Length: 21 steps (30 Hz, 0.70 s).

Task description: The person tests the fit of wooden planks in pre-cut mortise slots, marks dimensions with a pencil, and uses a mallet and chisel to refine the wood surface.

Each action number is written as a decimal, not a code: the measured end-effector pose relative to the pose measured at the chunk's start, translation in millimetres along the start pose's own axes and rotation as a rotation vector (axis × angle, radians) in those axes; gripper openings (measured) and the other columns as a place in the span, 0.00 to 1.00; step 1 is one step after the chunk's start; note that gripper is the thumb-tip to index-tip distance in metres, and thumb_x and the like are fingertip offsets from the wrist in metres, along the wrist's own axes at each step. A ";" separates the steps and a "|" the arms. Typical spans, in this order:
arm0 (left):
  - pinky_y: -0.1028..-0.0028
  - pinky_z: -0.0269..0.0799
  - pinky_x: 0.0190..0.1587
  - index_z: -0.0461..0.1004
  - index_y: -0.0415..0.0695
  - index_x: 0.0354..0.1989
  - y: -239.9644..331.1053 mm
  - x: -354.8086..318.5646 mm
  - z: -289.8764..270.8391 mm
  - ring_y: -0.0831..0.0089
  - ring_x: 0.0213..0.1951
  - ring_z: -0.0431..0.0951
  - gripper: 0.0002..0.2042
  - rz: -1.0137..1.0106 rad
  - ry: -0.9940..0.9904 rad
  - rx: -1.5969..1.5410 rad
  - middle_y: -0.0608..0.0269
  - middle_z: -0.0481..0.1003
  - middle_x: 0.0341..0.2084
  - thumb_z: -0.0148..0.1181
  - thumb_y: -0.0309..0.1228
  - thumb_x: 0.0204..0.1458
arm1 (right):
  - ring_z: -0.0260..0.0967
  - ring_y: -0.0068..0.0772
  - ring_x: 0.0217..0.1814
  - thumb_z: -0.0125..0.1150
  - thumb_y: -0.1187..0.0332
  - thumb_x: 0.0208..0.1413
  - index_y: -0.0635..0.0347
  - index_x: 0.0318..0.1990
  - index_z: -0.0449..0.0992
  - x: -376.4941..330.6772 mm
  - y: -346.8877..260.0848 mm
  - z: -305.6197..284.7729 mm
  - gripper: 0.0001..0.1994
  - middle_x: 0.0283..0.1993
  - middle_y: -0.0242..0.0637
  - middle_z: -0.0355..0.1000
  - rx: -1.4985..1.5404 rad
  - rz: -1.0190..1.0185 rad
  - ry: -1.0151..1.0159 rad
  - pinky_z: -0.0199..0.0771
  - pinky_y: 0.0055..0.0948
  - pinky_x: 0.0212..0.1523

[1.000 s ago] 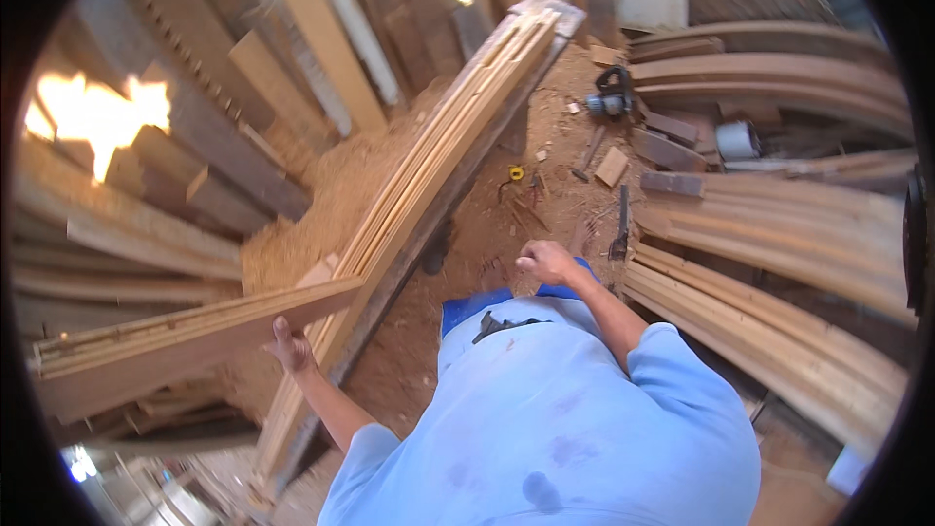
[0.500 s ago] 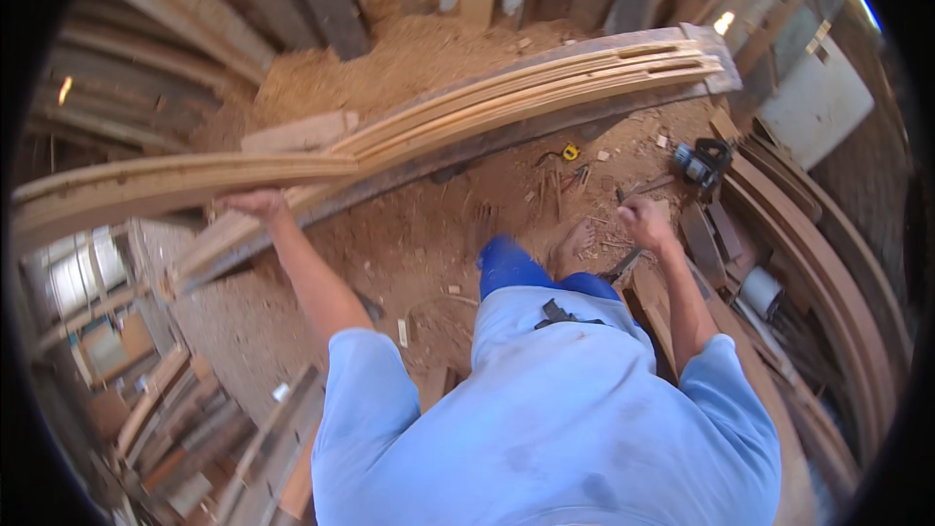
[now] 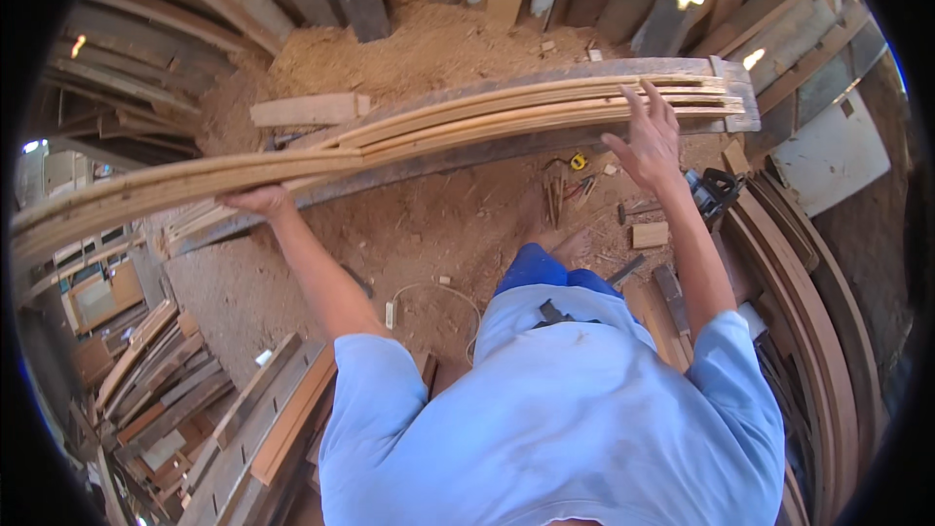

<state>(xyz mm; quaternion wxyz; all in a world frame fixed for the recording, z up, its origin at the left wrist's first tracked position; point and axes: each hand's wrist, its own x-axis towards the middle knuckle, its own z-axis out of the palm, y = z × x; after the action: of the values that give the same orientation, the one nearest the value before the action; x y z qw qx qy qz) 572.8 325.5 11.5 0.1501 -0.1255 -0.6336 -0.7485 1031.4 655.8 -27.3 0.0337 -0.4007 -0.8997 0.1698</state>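
Standing on a sawdust-strewn floor (image 3: 419,234) ringed by stacked timber, a person in a light blue shirt (image 3: 555,419) handles a long stack of curved wooden planks (image 3: 545,112) that arcs across the upper half of the view from the far left edge to a squared end at upper right. One long pale plank (image 3: 146,190) lies along the left part of that arc, and the left hand (image 3: 258,201) grips it from below, fingers wrapped under its lower edge. The right hand (image 3: 648,141) is raised with fingers spread wide and empty, its fingertips at the lower edge of the stack near the right end; whether they touch the wood cannot be told. More curved boards (image 3: 808,302) sweep down the right side, and flat offcuts (image 3: 175,399) are piled at lower left. A short wooden block (image 3: 307,109) rests on the sawdust just above the stack. Smaller items lie between the stack and the person: a dark power tool (image 3: 716,190) beside the right forearm, a small wood block (image 3: 650,234) below it, and a yellow tape measure (image 3: 579,162) near the stack.
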 end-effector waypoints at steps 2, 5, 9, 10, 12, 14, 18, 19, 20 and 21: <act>0.52 0.51 0.73 0.53 0.42 0.72 -1.8 2.8 -4.3 0.54 0.72 0.55 0.48 0.014 -0.045 0.022 0.47 0.55 0.70 0.22 0.72 0.58 | 0.52 0.60 0.73 0.73 0.56 0.47 0.51 0.69 0.61 39.7 -2.2 0.2 0.41 0.74 0.49 0.52 -0.117 -0.056 -0.031 0.52 0.52 0.72; 0.52 0.58 0.70 0.58 0.45 0.69 -1.3 6.3 -5.3 0.54 0.68 0.62 0.46 0.015 -0.044 0.018 0.50 0.60 0.67 0.24 0.73 0.58 | 0.52 0.60 0.73 0.74 0.56 0.46 0.50 0.69 0.61 66.6 8.7 29.0 0.42 0.74 0.45 0.55 -0.237 -0.054 -0.202 0.52 0.52 0.71; 0.52 0.61 0.69 0.60 0.46 0.69 14.7 20.9 5.1 0.55 0.67 0.63 0.46 -0.015 -0.024 -0.004 0.53 0.61 0.67 0.25 0.74 0.57 | 0.52 0.56 0.73 0.75 0.53 0.45 0.50 0.68 0.62 63.1 17.5 51.6 0.42 0.72 0.39 0.58 -0.185 -0.099 -0.221 0.53 0.54 0.71; 0.53 0.62 0.69 0.60 0.48 0.69 23.0 31.9 7.0 0.57 0.66 0.64 0.47 0.068 -0.119 0.041 0.54 0.61 0.67 0.26 0.76 0.56 | 0.52 0.55 0.73 0.75 0.52 0.45 0.50 0.68 0.63 61.0 16.7 52.5 0.41 0.71 0.37 0.59 -0.177 -0.122 -0.183 0.53 0.54 0.71; 0.54 0.60 0.71 0.59 0.47 0.69 61.6 37.1 54.6 0.59 0.67 0.63 0.47 0.004 -0.112 0.051 0.53 0.60 0.67 0.27 0.76 0.55 | 0.52 0.55 0.73 0.76 0.52 0.44 0.49 0.67 0.63 57.1 22.9 56.8 0.42 0.70 0.38 0.60 -0.188 -0.104 -0.159 0.54 0.55 0.70; 0.56 0.63 0.68 0.60 0.47 0.68 94.0 50.5 79.7 0.60 0.65 0.65 0.47 0.011 -0.119 0.080 0.53 0.62 0.64 0.29 0.76 0.55 | 0.54 0.55 0.72 0.76 0.51 0.43 0.48 0.66 0.64 59.4 24.3 58.0 0.41 0.69 0.38 0.61 -0.174 -0.090 -0.153 0.54 0.56 0.70; 0.64 0.75 0.51 0.64 0.47 0.62 107.6 69.2 105.8 0.65 0.48 0.75 0.44 -0.195 -0.320 0.031 0.57 0.73 0.47 0.39 0.76 0.53 | 0.53 0.58 0.74 0.74 0.47 0.44 0.48 0.68 0.64 69.4 14.8 40.2 0.42 0.70 0.42 0.61 -0.193 -0.069 -0.279 0.46 0.60 0.74; 0.66 0.77 0.45 0.65 0.47 0.60 108.7 64.8 110.9 0.67 0.43 0.77 0.43 -0.331 -0.414 0.005 0.59 0.74 0.42 0.42 0.76 0.53 | 0.49 0.58 0.76 0.73 0.47 0.45 0.48 0.70 0.63 71.9 4.0 33.5 0.43 0.73 0.44 0.58 -0.212 -0.031 -0.342 0.41 0.61 0.75; 0.72 0.74 0.34 0.67 0.48 0.56 110.1 45.0 126.6 0.70 0.33 0.75 0.41 -0.450 -0.389 -0.020 0.65 0.74 0.33 0.45 0.75 0.52 | 0.45 0.59 0.79 0.72 0.47 0.46 0.48 0.71 0.61 74.9 -1.8 24.9 0.45 0.76 0.46 0.54 -0.238 0.019 -0.402 0.37 0.61 0.77; 0.69 0.75 0.40 0.67 0.47 0.57 99.5 33.3 131.3 0.69 0.38 0.76 0.41 -0.382 -0.463 0.093 0.63 0.74 0.38 0.42 0.74 0.54 | 0.41 0.60 0.80 0.71 0.48 0.48 0.49 0.72 0.59 76.2 -1.5 30.1 0.44 0.77 0.48 0.50 -0.217 0.002 -0.328 0.33 0.61 0.78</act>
<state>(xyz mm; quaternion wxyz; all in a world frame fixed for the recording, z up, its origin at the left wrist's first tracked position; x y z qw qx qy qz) 579.9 437.7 136.5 -0.1360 -0.1643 -0.6967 -0.6849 972.8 702.3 -60.8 -0.1571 -0.3697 -0.9058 0.1349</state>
